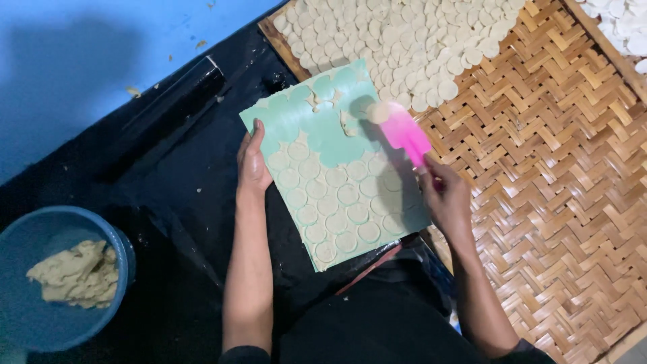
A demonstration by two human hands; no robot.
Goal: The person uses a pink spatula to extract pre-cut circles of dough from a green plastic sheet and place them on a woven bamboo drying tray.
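A green board lies on a black sheet, its lower half covered with several round cut dough discs. My left hand rests flat on the board's left edge, fingers together. My right hand grips a pink spatula, whose blade carries one pale dough disc at its tip, raised over the board's upper right corner. Small dough scraps lie on the bare upper part of the board.
A woven bamboo tray spreads to the right, with many dough discs laid at its far end. A blue bowl holding a lump of dough stands at lower left. A black rolling pin lies at upper left.
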